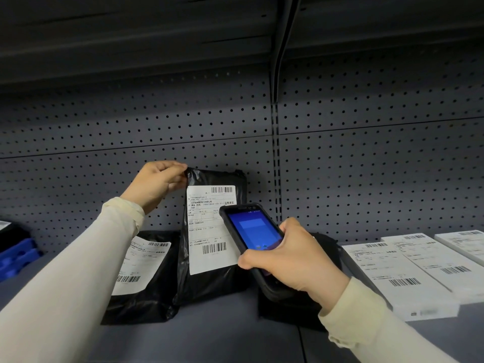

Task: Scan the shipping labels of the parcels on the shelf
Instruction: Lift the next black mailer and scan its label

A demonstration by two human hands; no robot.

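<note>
A black poly-bag parcel (209,281) stands upright on the shelf, its white shipping label (207,231) facing me. My left hand (157,183) pinches the bag's top left corner and holds it up. My right hand (285,258) grips a black handheld scanner (251,231) with a lit blue screen, held just in front of the label's right side and covering part of it. A second black parcel (146,297) with its own label lies flat to the left, partly behind my left sleeve. Another black parcel (324,242) lies mostly hidden behind my right hand.
White boxes (408,273) with shipping labels lie flat on the shelf (209,336) to the right. A blue plastic tray (15,258) and a dark item sit at the far left. Grey pegboard (366,166) backs the shelf, and another shelf hangs overhead.
</note>
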